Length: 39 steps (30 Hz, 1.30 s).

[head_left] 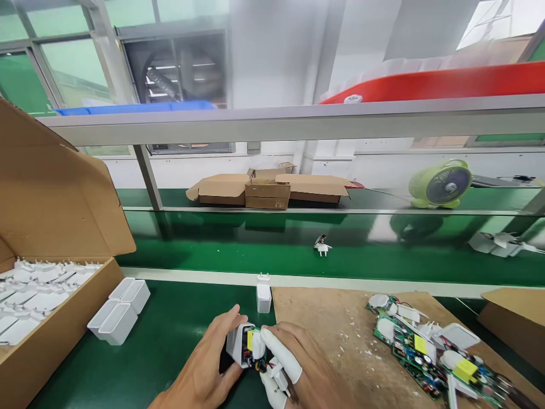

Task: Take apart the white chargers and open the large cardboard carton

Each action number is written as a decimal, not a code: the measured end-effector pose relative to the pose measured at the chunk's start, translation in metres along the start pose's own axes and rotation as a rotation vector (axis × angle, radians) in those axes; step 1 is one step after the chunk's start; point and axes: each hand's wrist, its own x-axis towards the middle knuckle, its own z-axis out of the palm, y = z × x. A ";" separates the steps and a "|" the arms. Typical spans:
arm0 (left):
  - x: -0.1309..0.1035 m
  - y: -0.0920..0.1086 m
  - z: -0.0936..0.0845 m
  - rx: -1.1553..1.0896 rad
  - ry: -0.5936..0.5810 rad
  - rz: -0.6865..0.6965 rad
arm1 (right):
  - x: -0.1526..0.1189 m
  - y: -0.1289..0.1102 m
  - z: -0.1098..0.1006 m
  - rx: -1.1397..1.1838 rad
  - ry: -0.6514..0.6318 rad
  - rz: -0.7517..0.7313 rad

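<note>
In the head view, the person's left hand [203, 363] is curled round a white housing [234, 345], the thumb below and the other fingers along its far side. The right hand [317, 363], with white coverings [281, 355] on two of its digits, pinches a small circuit board [256, 343] at the housing's open end; a yellow component shows on the board, and a white plug piece [279, 376] sits between the covered digits. How far the board reaches into the housing cannot be told. Both hands are over the near edge of the green work surface [170, 318], beside a worn brown board [315, 307]. Just beyond them stands a white adapter [264, 294] with its prongs pointing away. To the right, a heap of circuit boards [426, 346] with white parts lies on the brown board. To the left, a cluster of white cases [119, 312] stands beside a cardboard box [80, 318] filled with rows of white pieces [42, 292]. Farther back, a plug assembly [322, 246] lies on a green strip, and a green fan [443, 184] stands on the shelf.
</note>
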 end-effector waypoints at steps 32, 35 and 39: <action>-0.002 0.005 0.005 0.086 0.061 -0.002 | 0.007 -0.001 -0.005 0.029 -0.003 -0.016; -0.001 0.007 0.004 0.085 0.059 -0.005 | 0.003 0.000 -0.003 0.064 -0.032 -0.004; -0.005 0.010 0.003 0.077 0.016 -0.012 | 0.003 0.001 -0.003 0.086 -0.061 -0.020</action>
